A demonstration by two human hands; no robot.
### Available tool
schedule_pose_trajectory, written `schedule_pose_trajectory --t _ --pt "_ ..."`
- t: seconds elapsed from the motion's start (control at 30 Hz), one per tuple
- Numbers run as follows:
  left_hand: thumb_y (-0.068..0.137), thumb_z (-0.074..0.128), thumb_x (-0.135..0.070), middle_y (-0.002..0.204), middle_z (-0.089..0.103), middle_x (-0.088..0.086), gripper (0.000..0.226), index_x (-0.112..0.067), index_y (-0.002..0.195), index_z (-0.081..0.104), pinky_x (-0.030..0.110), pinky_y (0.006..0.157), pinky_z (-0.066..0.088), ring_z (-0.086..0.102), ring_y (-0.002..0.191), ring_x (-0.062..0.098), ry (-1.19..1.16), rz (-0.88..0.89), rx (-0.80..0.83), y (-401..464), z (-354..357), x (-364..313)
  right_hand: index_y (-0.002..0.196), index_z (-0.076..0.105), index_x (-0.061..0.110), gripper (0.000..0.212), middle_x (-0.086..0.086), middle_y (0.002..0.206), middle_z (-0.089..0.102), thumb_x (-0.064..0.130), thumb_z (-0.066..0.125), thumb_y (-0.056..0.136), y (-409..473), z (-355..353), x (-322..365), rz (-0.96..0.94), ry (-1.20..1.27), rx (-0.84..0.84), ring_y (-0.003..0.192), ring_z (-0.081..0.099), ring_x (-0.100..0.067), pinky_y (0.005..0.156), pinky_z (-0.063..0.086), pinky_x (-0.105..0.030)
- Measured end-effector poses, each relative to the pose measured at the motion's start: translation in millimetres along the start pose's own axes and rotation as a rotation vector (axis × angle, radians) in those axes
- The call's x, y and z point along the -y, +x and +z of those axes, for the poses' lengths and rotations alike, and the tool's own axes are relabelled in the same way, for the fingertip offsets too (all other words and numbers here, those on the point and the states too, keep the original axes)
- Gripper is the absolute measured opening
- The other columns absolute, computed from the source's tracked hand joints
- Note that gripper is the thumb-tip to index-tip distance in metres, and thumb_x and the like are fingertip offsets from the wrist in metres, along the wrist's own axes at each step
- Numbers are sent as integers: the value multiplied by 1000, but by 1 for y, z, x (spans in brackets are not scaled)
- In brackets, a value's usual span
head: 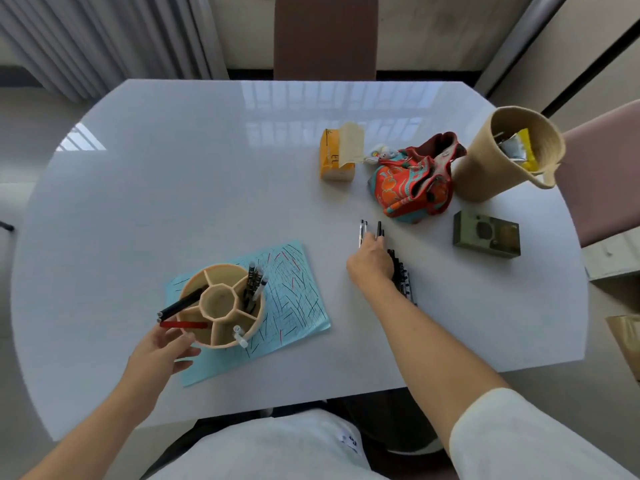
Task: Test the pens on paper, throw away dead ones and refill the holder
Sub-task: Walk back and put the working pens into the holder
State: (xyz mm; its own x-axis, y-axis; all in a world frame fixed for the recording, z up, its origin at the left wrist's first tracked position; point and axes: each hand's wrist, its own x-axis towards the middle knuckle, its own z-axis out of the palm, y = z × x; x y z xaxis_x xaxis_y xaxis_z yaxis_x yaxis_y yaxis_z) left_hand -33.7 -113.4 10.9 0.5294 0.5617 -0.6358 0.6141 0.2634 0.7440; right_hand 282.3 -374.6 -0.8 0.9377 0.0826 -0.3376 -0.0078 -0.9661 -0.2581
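A round beige pen holder (221,306) with several compartments stands on a light blue paper (291,296) covered in scribbled lines. Black pens lean in its right and left compartments, a red pen (183,324) lies across its near-left rim, and a white-capped pen (239,336) sticks out at the front. My left hand (161,351) cups the holder's near-left wall. My right hand (370,259) is closed on several pens (370,230) whose tips stick out beyond the fingers. More black pens (403,278) lie on the table just right of that hand.
On the white table (173,168) at the back right sit a yellow tissue pack (337,155), a red patterned pouch (414,181), a woven basket (509,154) with packets, and an olive box (486,235). Chairs stand at the far and right sides.
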Motion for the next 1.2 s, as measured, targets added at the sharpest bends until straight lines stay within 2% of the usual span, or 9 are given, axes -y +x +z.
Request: schedule_pose_trajectory --t 0.23,0.37,0.5,0.6,0.73,0.9,1.03,1.1,1.2 --pt "99 59 -18 97 75 1 14 -25 109 67 37 73 57 70 83 23 -4 32 -33 -9 5 -26 121 52 6 42 -17 122 64 24 64 86 3 19 12 -23 -104 94 110 66 -38 85 54 -40" --pt "99 58 -24 96 76 -5 14 -30 106 69 35 73 56 67 81 20 2 29 -45 -10 9 -35 93 61 9 14 -5 85 64 22 59 88 -12 24 32 -122 373 105 86 64 -31 69 43 -33" --pt "100 57 -30 94 76 -7 12 -32 103 69 35 73 56 69 89 24 25 22 -61 -9 11 -39 91 62 10 4 -10 82 61 13 62 93 -41 1 79 -228 996 346 65 57 -20 56 51 -34" --pt "100 56 -34 92 76 -7 13 -32 104 68 35 72 55 69 90 24 36 20 -81 -7 12 -41 96 67 10 2 -10 86 69 11 66 97 -58 -6 108 -401 1055 509 70 65 -15 64 58 -29" --pt "100 55 -36 100 74 -1 17 -29 109 67 34 72 54 68 92 24 41 21 -106 -4 15 -43 103 72 5 10 -10 91 73 10 69 96 -69 3 125 -445 923 602 80 69 -18 74 60 -32" --pt "99 57 -34 98 75 2 12 -32 105 67 36 71 54 69 90 25 41 55 -106 6 10 -33 96 73 8 19 -3 88 73 21 81 86 -81 12 112 -471 761 547 79 68 -17 81 59 -35" --pt "99 58 -33 96 74 5 12 -31 103 69 37 69 54 69 88 28 26 88 -124 14 6 -26 112 72 18 29 2 107 72 33 79 88 -80 8 80 -370 820 555 90 70 -23 83 63 -37" --pt "99 58 -33 94 74 7 13 -29 104 70 38 70 54 69 86 29 26 98 -124 17 6 -25 108 73 20 23 1 105 73 34 75 90 -72 3 55 -286 827 430 92 71 -27 85 62 -44" --pt "99 58 -34 93 74 8 15 -28 106 70 39 71 55 69 84 28 31 102 -122 19 6 -25 105 75 13 16 -6 103 74 18 69 91 -51 -5 10 -143 660 16 87 68 -23 89 57 -43"
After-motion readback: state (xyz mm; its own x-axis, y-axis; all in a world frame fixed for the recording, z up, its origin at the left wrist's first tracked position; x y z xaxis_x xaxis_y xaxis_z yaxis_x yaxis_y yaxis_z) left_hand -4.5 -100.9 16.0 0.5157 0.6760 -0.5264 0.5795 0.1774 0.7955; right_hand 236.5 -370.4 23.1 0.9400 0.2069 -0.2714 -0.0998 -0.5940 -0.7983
